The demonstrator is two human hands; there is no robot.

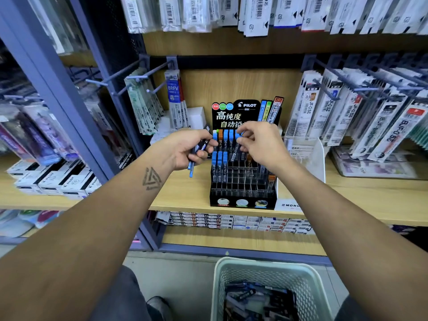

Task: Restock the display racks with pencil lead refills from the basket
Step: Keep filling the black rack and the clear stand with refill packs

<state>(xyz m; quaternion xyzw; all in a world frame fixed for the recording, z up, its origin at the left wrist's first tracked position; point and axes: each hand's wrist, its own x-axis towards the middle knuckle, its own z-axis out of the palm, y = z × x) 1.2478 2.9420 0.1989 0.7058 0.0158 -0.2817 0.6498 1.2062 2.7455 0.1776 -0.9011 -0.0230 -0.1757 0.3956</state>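
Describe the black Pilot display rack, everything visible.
The Pilot display rack is a black stepped stand with a tall printed header card and clear, plastic-looking slot dividers in tiers. It stands upright on the wooden shelf. Blue-capped refill cases fill slots on its left and top row; many front slots look empty, and an orange-capped case sits at far right. The right hand reaches over the top row; contact with the rack itself is unclear.

PILOT on display rack, BRFV on refill pack
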